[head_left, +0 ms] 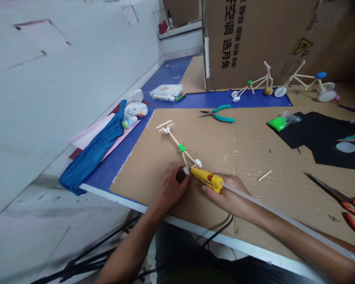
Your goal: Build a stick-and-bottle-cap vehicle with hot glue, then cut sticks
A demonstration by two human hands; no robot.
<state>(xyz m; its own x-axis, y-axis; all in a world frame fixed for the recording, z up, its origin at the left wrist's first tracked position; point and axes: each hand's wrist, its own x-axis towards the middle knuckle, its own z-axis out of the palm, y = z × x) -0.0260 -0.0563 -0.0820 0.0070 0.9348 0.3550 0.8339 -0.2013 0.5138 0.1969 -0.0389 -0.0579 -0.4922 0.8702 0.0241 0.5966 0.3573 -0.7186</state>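
My right hand [229, 191] is wrapped round a yellow hot glue gun [205, 178], with a long clear glue stick [266, 204] running out of its back over my forearm. The gun's nozzle is at the near end of a small stick model [189, 156] lying on the cardboard. Thin pale wooden sticks make up the model, with a green lump [182, 147] at the joint and small white pieces at its ends. My left hand [174, 180] pinches a small white piece [186, 170] at the model's near corner, right beside the nozzle.
Teal pliers [220, 113] lie beyond the model. Orange-handled scissors [340, 199] and a loose stick [264, 175] are to the right. Two stick models [254, 85] stand by the large cardboard box [254, 35]. A blue cloth [94, 152] hangs over the table's left edge.
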